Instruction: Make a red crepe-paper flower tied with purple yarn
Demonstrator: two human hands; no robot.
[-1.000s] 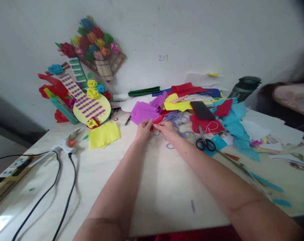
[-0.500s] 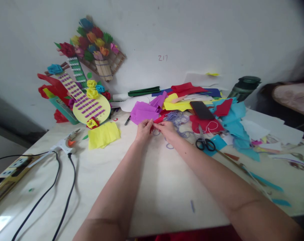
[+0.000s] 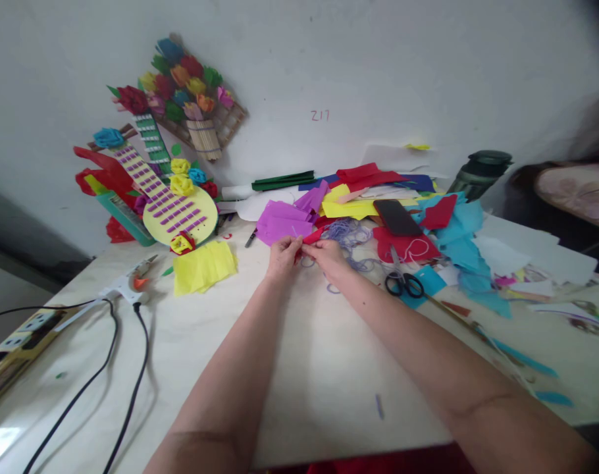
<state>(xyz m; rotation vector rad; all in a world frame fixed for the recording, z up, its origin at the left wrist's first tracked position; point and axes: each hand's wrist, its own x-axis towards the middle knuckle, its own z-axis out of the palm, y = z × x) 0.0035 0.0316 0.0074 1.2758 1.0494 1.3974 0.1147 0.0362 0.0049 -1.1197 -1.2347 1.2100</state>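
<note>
Both of my hands meet near the middle of the white table [image 3: 299, 355]. My left hand [image 3: 283, 257] and my right hand [image 3: 329, 254] are closed in a pinch on a small red paper piece [image 3: 313, 236] held between them. Just beyond the fingers lie purple paper sheets [image 3: 280, 224] and a tangle of lilac thread [image 3: 349, 234]. Black-handled scissors [image 3: 403, 282] lie to the right of my right hand.
A heap of coloured paper [image 3: 378, 191] and a dark phone [image 3: 397, 218] sit behind. Yellow paper [image 3: 204, 266], a glue gun [image 3: 129, 284] with black cables, and a power strip [image 3: 18, 336] lie left. Paper-flower crafts [image 3: 181, 197] lean on the wall; a dark green bottle [image 3: 480, 172] stands right.
The hands stay in place, fingers shifting slightly on the red paper piece. The view has barely moved.
</note>
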